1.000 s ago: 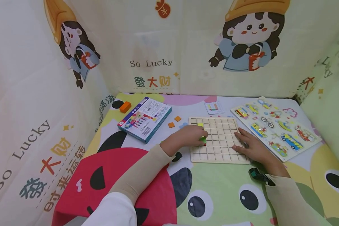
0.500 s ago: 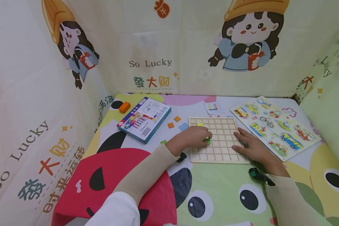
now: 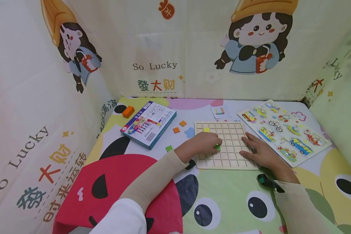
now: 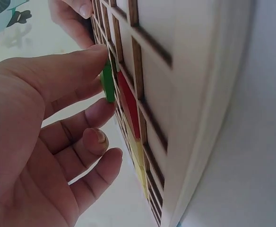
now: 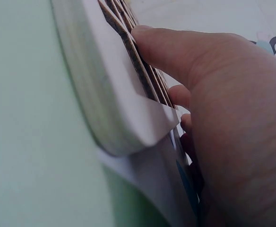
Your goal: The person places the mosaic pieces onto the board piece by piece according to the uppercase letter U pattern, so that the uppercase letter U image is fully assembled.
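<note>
Over the wooden grid board, my left hand pinches a small green square tile between thumb and fingers. The left wrist view shows that tile standing partly proud of the grid, its lower edge at the slots. A red tile and yellow tiles lie in cells beside it; the head view shows one yellow tile beyond the hand, which covers the red one. My right hand rests on the board's right side with fingers spread and thumb on the surface.
Two orange tiles and another green tile lie left of the board. Further left are a flat puzzle box and an orange block. A pattern card lies behind, a vehicle picture puzzle to the right.
My left hand has shifted slightly right across the board with the green tile, bringing the loose green tile beside the forearm into sight. The right hand stays put.
</note>
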Action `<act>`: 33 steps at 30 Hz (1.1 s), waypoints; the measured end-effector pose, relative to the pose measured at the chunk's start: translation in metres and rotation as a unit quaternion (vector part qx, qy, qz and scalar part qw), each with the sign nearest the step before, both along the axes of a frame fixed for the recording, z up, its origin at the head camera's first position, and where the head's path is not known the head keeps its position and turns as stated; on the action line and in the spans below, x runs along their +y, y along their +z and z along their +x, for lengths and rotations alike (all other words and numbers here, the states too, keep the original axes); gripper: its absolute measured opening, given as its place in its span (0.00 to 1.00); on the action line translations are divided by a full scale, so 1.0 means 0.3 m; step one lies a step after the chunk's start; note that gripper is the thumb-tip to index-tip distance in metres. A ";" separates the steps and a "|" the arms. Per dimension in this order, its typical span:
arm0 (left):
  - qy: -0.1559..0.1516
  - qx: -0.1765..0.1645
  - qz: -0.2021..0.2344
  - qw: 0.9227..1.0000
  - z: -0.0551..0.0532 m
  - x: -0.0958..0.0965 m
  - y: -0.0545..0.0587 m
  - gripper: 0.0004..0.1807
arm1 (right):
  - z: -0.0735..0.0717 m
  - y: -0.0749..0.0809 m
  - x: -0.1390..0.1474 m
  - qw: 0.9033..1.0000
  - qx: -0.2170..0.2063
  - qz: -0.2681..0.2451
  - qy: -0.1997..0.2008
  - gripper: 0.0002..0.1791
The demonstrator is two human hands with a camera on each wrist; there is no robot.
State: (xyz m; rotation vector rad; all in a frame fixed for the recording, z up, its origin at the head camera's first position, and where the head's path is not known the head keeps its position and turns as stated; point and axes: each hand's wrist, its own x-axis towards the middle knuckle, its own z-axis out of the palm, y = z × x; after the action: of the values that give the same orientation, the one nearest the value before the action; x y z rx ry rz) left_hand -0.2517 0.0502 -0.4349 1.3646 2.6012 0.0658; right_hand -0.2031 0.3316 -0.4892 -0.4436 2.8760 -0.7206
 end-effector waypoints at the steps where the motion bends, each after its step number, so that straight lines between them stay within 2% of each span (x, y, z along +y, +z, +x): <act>1: 0.001 -0.001 0.000 1.000 0.000 0.000 -0.002 0.16 | 0.000 0.000 0.000 1.000 0.001 0.001 0.001 0.46; 8: 0.000 0.010 0.005 1.000 -0.008 -0.002 -0.026 0.14 | 0.000 0.003 0.002 1.000 0.013 -0.002 0.007 0.45; 23: 0.011 -0.005 -0.001 1.000 -0.014 -0.002 -0.025 0.16 | 0.000 0.007 0.002 1.000 0.013 -0.007 0.008 0.45; 30: 0.005 0.002 0.011 1.000 -0.028 -0.055 -0.006 0.18 | 0.001 0.010 0.000 1.000 0.011 -0.009 0.012 0.45; 33: 0.010 -0.005 0.015 1.000 -0.036 -0.090 0.004 0.18 | 0.002 0.013 0.003 1.000 0.014 -0.007 0.017 0.45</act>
State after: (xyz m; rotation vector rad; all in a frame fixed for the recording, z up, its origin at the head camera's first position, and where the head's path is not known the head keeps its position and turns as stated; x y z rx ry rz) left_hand -0.2625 0.0231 -0.4338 1.3447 2.6171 0.1151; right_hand -0.2026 0.3325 -0.4853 -0.5062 2.8839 -0.7344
